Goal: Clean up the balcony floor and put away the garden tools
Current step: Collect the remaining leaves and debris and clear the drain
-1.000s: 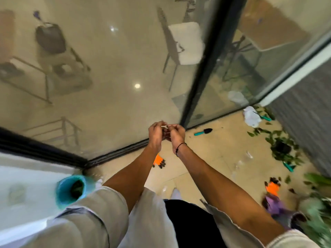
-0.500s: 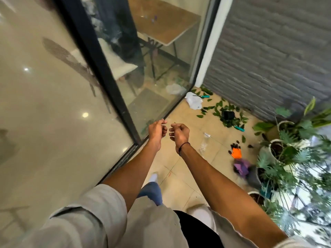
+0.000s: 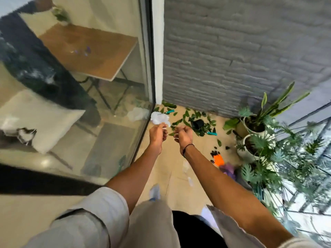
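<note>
Holding both arms out over the balcony floor [image 3: 168, 176], the person is curling the left hand [image 3: 158, 134] and the right hand [image 3: 184, 136] into loose fists, close together but apart. Whether either is pinching something small cannot be told. Beyond them, leaves [image 3: 196, 116] are lying scattered by the brick wall [image 3: 232, 51], around a tipped black pot [image 3: 197, 124]. A white bag [image 3: 160, 118] is sitting against the glass door [image 3: 89, 86], with a teal tool [image 3: 170, 111] just beside it and another [image 3: 212, 133] near the pot. An orange glove [image 3: 218, 159] is lying near the potted plants [image 3: 259, 140].
</note>
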